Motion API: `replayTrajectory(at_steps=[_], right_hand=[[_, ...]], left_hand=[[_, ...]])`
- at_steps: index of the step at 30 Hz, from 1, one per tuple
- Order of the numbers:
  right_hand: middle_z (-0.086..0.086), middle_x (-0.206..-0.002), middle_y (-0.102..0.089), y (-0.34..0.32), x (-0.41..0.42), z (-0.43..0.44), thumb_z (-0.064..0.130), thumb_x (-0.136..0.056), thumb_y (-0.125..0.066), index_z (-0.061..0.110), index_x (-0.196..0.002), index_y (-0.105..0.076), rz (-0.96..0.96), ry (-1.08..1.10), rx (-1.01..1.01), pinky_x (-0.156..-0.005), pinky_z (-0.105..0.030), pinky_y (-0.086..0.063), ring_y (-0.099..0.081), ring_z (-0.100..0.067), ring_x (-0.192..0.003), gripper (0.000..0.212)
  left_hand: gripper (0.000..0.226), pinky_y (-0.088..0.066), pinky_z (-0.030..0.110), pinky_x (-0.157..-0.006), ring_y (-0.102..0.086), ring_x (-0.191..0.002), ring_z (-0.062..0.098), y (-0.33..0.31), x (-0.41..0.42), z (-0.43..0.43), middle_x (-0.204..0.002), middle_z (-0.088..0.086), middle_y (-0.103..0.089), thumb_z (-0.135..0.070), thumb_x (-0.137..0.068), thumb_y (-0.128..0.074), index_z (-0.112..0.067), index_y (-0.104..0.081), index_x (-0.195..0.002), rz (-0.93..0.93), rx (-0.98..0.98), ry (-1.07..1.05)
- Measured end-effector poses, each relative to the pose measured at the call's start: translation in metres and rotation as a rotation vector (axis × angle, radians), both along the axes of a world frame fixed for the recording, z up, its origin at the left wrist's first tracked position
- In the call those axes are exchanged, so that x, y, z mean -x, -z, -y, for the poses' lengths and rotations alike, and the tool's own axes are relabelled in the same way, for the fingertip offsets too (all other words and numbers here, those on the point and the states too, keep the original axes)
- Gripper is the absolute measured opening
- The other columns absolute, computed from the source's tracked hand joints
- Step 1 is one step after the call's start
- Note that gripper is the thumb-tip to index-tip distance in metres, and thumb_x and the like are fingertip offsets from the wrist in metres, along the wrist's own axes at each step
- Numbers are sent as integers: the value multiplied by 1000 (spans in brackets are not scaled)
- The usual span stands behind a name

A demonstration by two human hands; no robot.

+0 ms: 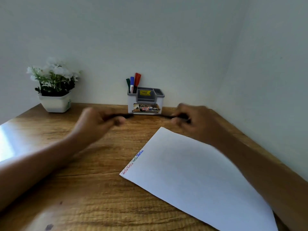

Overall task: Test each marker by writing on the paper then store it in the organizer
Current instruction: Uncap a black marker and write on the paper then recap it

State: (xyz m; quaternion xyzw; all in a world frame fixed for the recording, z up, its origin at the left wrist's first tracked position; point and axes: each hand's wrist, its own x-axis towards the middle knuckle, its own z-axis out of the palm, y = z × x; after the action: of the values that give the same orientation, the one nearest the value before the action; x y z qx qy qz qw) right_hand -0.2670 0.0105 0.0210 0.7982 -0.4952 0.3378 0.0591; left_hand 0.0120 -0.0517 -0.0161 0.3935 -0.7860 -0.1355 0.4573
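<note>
A white and grey organizer stands against the back wall with a green marker, a blue marker and a red marker upright in its left compartment. My left hand grips a dark, blurred piece, likely a black marker's body. My right hand grips another dark piece, likely its cap or other end. Both hands hover in front of the organizer, apart from each other. A white paper lies at the right with red, green and blue writing along its left edge.
A white pot of white flowers stands at the back left on the wooden table. Walls close the table at the back and right. Bright glare falls on the table's left edge.
</note>
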Motion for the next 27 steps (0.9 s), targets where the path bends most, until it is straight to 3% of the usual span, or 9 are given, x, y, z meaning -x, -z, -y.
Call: replayTrajectory(at_steps=[3, 7, 10, 12, 14, 18, 22, 25, 27], right_hand=[[11, -69, -62, -10, 17, -2, 21, -84, -69, 21, -83, -62, 170, 53, -85, -58, -14, -38, -54, -2, -65, 6], [3, -83, -63, -3, -4, -7, 18, -87, -65, 23, -97, -58, 120, -31, -204, -60, -6, -43, -57, 1, -68, 14], [-1, -91, -57, -4, -4, -6, 10, -93, -55, 32, -100, -47, 264, -145, -339, -64, -29, -59, -63, -12, -67, 25], [-5, -93, -58, -3, -5, -7, 6, -95, -50, 31, -99, -51, 443, -254, -463, -63, -37, -59, -66, -17, -70, 25], [-5, -95, -65, -1, -8, -8, 3, -96, -45, 23, -99, -58, 759, -388, -585, -59, -34, -57, -68, -18, -71, 23], [-3, -93, -72, 5, -12, -4, -1, -94, -40, 17, -108, -61, 1179, -526, -685, -49, -26, -56, -70, -15, -70, 31], [-1, -70, -63, 18, -23, -4, 18, -75, -68, 18, -92, -59, 1099, -459, -637, -40, -22, -48, -61, -12, -58, 20], [-2, -55, -55, 26, -35, -5, 24, -83, -65, 16, -83, -57, 937, -320, -631, -39, -20, -35, -50, -14, -46, 12], [-5, -56, -59, 28, -42, -4, 15, -88, -60, 13, -83, -59, 867, -295, -675, -41, -21, -40, -54, -16, -46, 5]], left_hand=[[11, -42, 17, -54, -58, -61, 11, -6, -19, 14, -75, -13, -72, -41, -75, -73, -45, -70, -85, -119, 7, -80], [21, -49, 21, -52, -63, -60, 8, 1, 5, -2, -76, -16, -71, -53, -78, -65, -39, -70, -91, 99, 29, 159], [37, -51, 22, -54, -65, -66, 8, 1, 6, -9, -83, -17, -71, -66, -76, -56, -38, -69, -97, 128, 20, 270], [39, -56, 26, -63, -69, -75, 8, -1, 6, -14, -91, -15, -73, -62, -80, -57, -33, -70, -102, 194, 41, 356], [36, -59, 30, -66, -71, -81, 5, -1, 10, -20, -96, -14, -74, -52, -84, -59, -26, -72, -105, 298, 87, 449], [32, -56, 35, -51, -72, -74, 10, -3, 10, -26, -103, -15, -73, -50, -89, -57, -32, -66, -114, 447, 141, 534], [26, -59, 33, -68, -66, -102, -2, 4, 6, -33, -114, -18, -69, -42, -92, -59, -32, -67, -115, 570, 187, 605], [26, -59, 28, -74, -59, -110, -8, 7, 8, -36, -117, -18, -67, -41, -92, -60, -30, -69, -114, 617, 232, 625], [26, -58, 27, -76, -58, -111, -9, 7, 10, -35, -117, -17, -67, -40, -92, -61, -28, -69, -113, 626, 247, 649]])
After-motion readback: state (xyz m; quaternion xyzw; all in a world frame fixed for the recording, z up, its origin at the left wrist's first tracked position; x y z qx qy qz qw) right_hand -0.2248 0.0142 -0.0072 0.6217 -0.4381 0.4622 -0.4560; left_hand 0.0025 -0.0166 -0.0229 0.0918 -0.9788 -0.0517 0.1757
